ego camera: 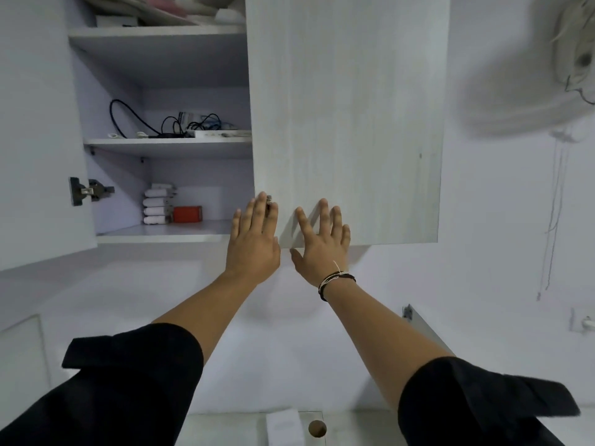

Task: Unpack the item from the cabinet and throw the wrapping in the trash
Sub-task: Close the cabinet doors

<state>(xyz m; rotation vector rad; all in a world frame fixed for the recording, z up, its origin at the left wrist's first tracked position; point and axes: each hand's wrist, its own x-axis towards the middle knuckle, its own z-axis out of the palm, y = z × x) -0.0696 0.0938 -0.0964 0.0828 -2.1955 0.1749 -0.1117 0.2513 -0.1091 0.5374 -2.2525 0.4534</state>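
Observation:
A white wall cabinet hangs above me with its left door swung open and its right door shut. On the bottom shelf sits a stack of white wrapped packs next to an orange-red box. My left hand is raised, fingers apart, at the lower left corner of the shut door, and holds nothing. My right hand is spread flat against the lower edge of the same door, a cord bracelet on its wrist.
The middle shelf holds black cables and a flat white device. The top shelf carries piled white items. A wall fan is at the upper right, a wall socket lower right. A round knob shows below.

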